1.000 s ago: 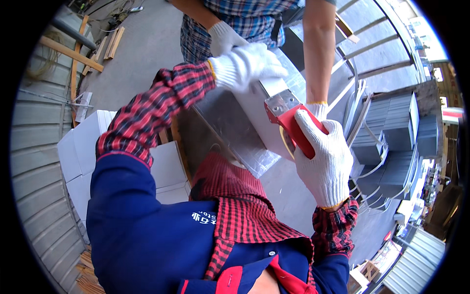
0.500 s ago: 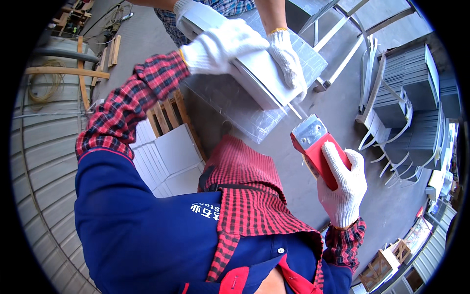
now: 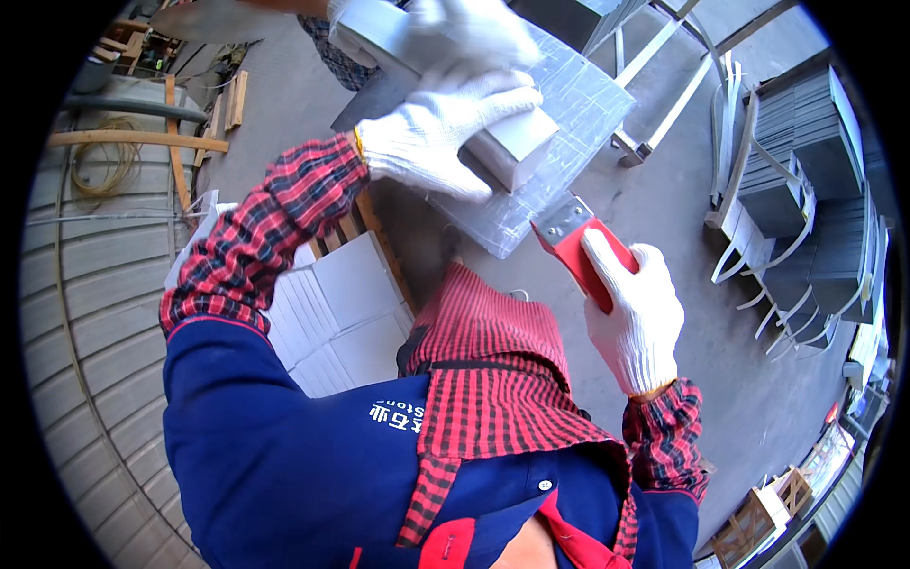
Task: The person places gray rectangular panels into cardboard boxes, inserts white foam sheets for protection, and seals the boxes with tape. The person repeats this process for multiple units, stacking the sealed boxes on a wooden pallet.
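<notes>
My right hand [image 3: 635,313], in a white knit glove, grips a red tape dispenser [image 3: 592,266] with a toothed metal head. The dispenser is apart from a long white block [image 3: 517,142], to its lower right. The block lies on a grey, plastic-wrapped stack [image 3: 578,133]. Across the block's near end, my gloved left hand [image 3: 427,133] is wrapped, thumb down one side and fingers over the top. A co-worker's gloved hand [image 3: 469,38], smeared by motion, is just beyond mine. The block's middle is hidden under these hands.
White slabs [image 3: 355,284] rest on a wooden pallet by my left side. To the right, grey panels [image 3: 815,171] are stacked with bent white straps. A metal frame [image 3: 654,133] stands at the far right of the wrapped stack. Planks [image 3: 142,140] lie at the left.
My left hand has come down onto the block's near end. The dispenser has shifted left and slightly up, and the strip between it and the block is gone. The co-worker's hand has moved back along the block.
</notes>
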The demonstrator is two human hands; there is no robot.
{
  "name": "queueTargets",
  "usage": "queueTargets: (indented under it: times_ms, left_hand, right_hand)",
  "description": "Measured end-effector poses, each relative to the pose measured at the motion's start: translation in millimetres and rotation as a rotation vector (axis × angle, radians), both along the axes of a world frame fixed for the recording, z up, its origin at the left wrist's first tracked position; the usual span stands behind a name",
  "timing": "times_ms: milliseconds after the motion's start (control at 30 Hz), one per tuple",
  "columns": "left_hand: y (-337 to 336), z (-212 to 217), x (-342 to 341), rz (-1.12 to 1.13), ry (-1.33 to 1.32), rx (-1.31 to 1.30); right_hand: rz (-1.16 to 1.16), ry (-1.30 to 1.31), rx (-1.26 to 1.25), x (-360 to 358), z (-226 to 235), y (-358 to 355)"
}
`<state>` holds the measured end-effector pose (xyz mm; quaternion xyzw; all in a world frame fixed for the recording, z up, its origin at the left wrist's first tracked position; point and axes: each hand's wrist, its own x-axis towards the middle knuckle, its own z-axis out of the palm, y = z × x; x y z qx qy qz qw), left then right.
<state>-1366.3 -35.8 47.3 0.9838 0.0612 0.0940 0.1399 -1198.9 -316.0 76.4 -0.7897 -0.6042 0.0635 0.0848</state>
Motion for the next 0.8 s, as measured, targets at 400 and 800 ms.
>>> queueTargets:
  times_ms: [400,800]
  left_hand:
    - [-52.7,-40.8,43.8,0.304,-0.536,0.35]
    - [-50.7,-121.1,33.5,0.389,-0.684,0.395]
  right_hand:
    - [0.278,-0.169,-0.488,4.4,-46.9,42.5]
    - [-0.394,0.597,-0.248,107.9,-122.6,50.7]
